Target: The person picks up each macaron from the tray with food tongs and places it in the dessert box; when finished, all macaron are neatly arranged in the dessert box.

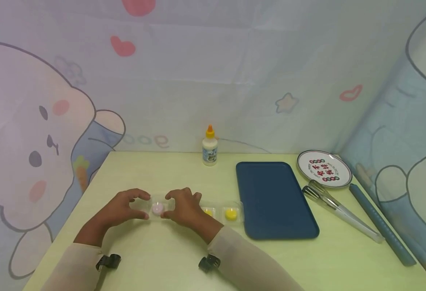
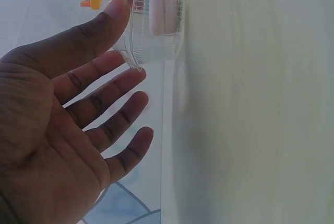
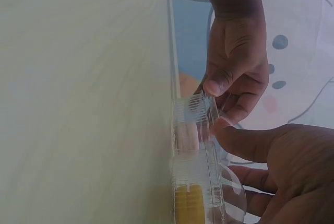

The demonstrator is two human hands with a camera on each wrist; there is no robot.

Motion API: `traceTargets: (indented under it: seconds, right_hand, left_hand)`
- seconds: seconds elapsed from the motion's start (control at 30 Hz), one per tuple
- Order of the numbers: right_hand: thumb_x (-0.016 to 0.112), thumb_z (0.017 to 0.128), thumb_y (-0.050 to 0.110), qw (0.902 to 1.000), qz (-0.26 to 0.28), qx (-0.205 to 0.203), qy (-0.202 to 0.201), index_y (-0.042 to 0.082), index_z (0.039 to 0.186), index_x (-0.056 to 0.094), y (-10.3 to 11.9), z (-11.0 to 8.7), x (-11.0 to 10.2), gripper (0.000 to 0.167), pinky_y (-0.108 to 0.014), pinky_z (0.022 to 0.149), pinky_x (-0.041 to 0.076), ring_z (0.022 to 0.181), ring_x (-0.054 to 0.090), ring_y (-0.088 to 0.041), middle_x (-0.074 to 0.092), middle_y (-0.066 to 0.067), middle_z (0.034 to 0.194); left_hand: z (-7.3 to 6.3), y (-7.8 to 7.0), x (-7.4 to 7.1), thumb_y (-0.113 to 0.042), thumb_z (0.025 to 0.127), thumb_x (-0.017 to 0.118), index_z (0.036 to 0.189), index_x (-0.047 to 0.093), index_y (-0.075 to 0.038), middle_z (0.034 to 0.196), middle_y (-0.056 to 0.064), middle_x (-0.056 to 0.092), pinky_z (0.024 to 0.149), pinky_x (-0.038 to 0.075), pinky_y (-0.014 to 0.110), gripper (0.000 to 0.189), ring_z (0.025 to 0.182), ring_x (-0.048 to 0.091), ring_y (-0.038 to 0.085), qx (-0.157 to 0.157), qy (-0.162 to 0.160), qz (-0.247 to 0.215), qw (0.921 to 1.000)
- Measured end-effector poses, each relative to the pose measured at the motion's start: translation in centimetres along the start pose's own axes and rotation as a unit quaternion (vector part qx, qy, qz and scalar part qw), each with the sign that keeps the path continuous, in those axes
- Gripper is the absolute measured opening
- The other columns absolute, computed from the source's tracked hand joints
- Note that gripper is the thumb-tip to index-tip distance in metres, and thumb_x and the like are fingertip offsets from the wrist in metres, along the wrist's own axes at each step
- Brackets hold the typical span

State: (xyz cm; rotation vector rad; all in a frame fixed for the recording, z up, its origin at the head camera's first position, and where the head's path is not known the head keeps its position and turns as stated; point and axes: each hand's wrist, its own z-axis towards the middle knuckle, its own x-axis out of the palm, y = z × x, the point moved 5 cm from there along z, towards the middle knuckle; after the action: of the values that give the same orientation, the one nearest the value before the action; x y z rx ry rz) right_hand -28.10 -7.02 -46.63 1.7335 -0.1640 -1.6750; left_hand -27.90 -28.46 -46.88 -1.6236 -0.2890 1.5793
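A small clear plastic box (image 2: 156, 49) holding a pink macaron (image 1: 158, 208) stands on the table between both hands. My left hand (image 1: 122, 209) holds the left side of its clear lid (image 3: 213, 110), thumb at the near edge and index finger at the far edge; the other fingers spread loosely in the left wrist view. Its right side is gripped likewise by my right hand (image 1: 183, 207), thumb near, index finger far. Just right of it in the row are clear boxes with a yellow macaron (image 1: 208, 211) and another yellow macaron (image 1: 231, 214), the former partly hidden by the right hand.
A dark blue tray (image 1: 276, 202) lies right of the boxes. Beyond it are a printed plate (image 1: 324, 169), metal tongs (image 1: 338, 208) and a long blue-grey bar (image 1: 381, 224). A glue bottle (image 1: 210, 149) with an orange tip stands at the table's back edge.
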Motion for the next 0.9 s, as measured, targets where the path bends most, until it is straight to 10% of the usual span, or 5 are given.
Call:
traceTargets:
  seconds: [0.9]
  right_hand:
    - [0.100, 0.079, 0.038, 0.9990, -0.003, 0.044, 0.006, 0.019, 0.118, 0.083, -0.01, -0.11, 0.44, 0.047, -0.048, 0.096, 0.034, 0.124, 0.059, -0.023, 0.080, 0.003, 0.125]
  left_hand:
    - [-0.12, -0.26, 0.59, -0.016, 0.079, 0.098, 0.115, 0.072, -0.004, 0.131, 0.018, 0.074, 0.107, 0.050, 0.074, 0.046, 0.128, 0.065, 0.047, 0.008, 0.006, -0.008, 0.9999]
